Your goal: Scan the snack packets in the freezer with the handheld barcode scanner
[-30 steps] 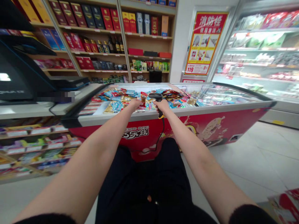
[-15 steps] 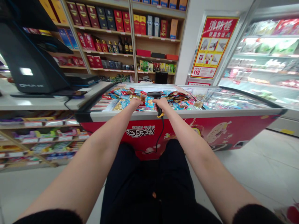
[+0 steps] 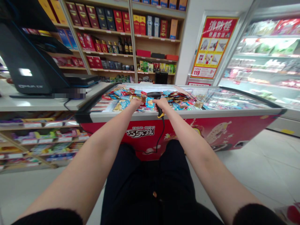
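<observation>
My right hand (image 3: 162,104) grips a black handheld barcode scanner (image 3: 157,101) with a yellow base, its head pointing left and down over the freezer. A black coiled cable (image 3: 159,140) hangs from it down the freezer's red front. My left hand (image 3: 135,104) is raised over the freezer's front rim, its fingers at a small red snack packet (image 3: 143,97) standing upright just beside the scanner head. A blue packet (image 3: 150,103) lies below the scanner. Heaped snack packets (image 3: 124,97) fill the chest freezer (image 3: 187,117).
A black till terminal (image 3: 30,62) stands on a white counter (image 3: 35,104) at left. Wooden shelves (image 3: 110,40) of boxed liquor rise behind. A chilled display case (image 3: 264,62) stands at right beside a red-and-yellow poster (image 3: 213,47). My black-trousered legs (image 3: 150,187) are below.
The whole view has swung and levelled slightly since a second ago, with the scene sitting further right. My hands, the scanner and the red packet keep nearly the same places.
</observation>
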A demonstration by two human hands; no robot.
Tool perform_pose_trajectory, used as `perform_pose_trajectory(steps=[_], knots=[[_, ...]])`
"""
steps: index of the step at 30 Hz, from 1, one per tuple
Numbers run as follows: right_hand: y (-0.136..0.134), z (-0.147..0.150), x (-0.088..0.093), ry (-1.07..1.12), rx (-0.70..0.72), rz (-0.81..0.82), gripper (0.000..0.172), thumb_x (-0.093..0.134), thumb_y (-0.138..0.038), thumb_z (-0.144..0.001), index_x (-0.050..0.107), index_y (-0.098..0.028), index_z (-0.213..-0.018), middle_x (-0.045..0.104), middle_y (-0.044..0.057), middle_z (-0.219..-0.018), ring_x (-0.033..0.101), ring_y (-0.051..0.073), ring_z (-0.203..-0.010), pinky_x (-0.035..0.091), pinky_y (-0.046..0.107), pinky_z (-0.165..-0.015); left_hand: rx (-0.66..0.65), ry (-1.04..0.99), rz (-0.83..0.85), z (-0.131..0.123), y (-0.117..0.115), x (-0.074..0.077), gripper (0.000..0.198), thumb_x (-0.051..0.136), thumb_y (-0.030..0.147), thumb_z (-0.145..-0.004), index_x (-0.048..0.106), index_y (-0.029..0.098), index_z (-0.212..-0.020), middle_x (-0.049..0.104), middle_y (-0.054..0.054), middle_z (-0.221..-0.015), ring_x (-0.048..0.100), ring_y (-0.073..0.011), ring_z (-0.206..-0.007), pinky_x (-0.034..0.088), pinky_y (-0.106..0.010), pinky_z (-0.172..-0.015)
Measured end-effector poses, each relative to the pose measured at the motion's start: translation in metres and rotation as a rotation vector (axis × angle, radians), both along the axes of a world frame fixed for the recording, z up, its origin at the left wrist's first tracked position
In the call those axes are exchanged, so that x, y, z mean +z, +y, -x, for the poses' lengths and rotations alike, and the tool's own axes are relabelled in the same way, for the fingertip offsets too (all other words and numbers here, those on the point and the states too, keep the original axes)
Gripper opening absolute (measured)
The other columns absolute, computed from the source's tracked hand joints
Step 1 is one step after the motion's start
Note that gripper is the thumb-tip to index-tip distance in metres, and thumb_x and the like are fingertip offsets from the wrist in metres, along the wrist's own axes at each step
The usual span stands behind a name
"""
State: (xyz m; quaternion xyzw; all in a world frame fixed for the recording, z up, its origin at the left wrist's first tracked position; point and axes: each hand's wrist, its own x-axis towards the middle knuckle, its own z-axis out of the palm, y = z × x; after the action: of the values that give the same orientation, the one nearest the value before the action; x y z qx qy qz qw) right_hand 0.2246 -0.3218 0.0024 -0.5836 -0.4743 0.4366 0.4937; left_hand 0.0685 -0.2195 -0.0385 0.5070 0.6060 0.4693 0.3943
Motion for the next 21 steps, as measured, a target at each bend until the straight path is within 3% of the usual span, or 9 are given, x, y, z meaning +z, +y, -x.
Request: perform_pose_trajectory(steps=[15, 21], knots=[[0.0, 0.0, -0.001, -0.004, 0.02, -0.012, 0.028, 0.065, -0.011, -0.095, 0.053, -0.019, -0.071, 0.049, -0.003, -0.047, 0.048, 0.013, -0.04, 0.044, 0.024, -0.041, 0.003, -0.007, -0.006, 0.002, 0.0, -0.002, 0.042, 0.087, -0.001, -0.063, 0.052, 0.018, -0.074, 0.067, 0.001, -0.072, 0.077, -0.0223, -0.08, 0.065, -0.032, -0.07], [0.002, -0.001, -0.003, -0.017, 0.018, -0.006, 0.025, 0.065, -0.013, -0.094, 0.054, -0.019, -0.072, 0.051, -0.001, -0.048, 0.049, 0.013, -0.041, 0.044, 0.024, -0.042, -0.003, -0.036, 0.01, 0.0, -0.011, 0.003, 0.038, 0.078, -0.005, -0.07, 0.048, 0.019, -0.072, 0.061, 0.003, -0.065, 0.078, -0.0219, -0.083, 0.065, -0.034, -0.078]])
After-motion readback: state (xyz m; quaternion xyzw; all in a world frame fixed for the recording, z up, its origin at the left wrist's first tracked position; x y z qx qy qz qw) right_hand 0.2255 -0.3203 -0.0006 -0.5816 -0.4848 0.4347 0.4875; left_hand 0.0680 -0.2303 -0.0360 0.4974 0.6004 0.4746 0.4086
